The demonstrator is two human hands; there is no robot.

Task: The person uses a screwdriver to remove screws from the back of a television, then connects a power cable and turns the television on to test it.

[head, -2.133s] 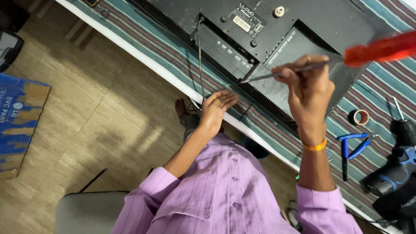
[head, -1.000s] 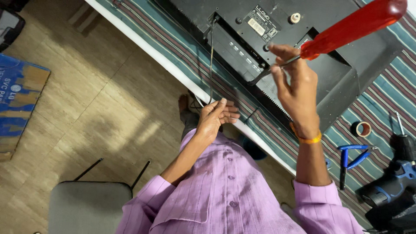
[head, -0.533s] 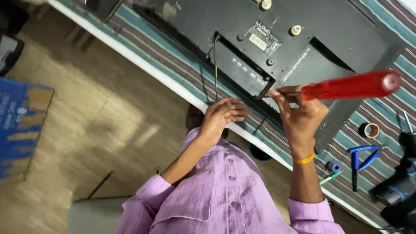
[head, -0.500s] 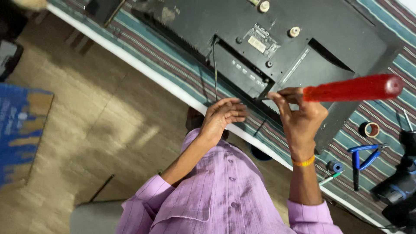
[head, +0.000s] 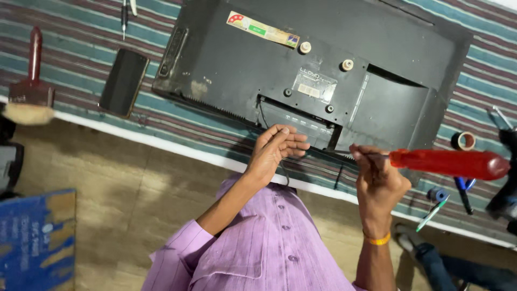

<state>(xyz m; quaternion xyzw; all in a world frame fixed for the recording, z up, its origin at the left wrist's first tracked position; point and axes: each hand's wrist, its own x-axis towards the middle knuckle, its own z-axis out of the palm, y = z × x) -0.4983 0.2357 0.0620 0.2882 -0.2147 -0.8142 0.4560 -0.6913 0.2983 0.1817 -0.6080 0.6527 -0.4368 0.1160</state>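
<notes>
A black flat-screen television (head: 301,64) lies face down on a striped cloth, its back panel up. My right hand (head: 378,180) is closed around the metal shaft of a red-handled screwdriver (head: 449,163), whose handle points right over the panel's lower right corner. My left hand (head: 276,151) rests at the near edge of the panel, fingers curled loosely by a thin black cable (head: 284,175) that hangs down; it grips nothing I can make out.
On the cloth lie a dark phone (head: 124,82), a red-handled brush (head: 31,81) at the left, a tape roll (head: 463,141), blue-handled pliers (head: 464,188), a pen (head: 432,212) and a black power tool (head: 506,188) at the right. The table's white edge (head: 161,141) borders tiled floor.
My view swung toward the table, showing the whole television back, the phone and the brush. The screwdriver came down from a raised tilt to level. My left hand stayed at the panel's edge.
</notes>
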